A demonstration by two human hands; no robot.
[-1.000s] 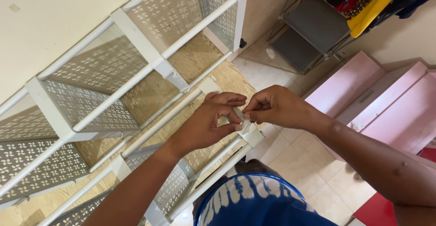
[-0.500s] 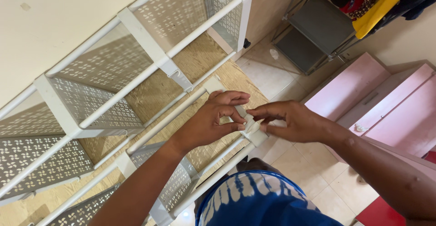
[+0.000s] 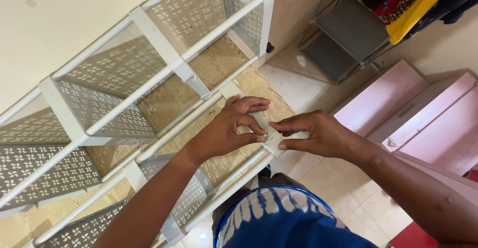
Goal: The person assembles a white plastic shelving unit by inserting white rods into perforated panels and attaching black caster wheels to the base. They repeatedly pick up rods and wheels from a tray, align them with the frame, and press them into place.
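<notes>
Since before, our right hand (image 3: 318, 136) slid outward; both hands' fingers pinch, apparently, the white corner connector (image 3: 271, 141) with our left hand (image 3: 231, 131).

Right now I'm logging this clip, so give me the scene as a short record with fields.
left hand: fingers pinch the white corner joint of the rack
right hand: fingertips press the same joint from the other side
rack: white tube frame with perforated panels, lying tilted on the floor
nearby: pink cabinet, grey folding stand
</notes>
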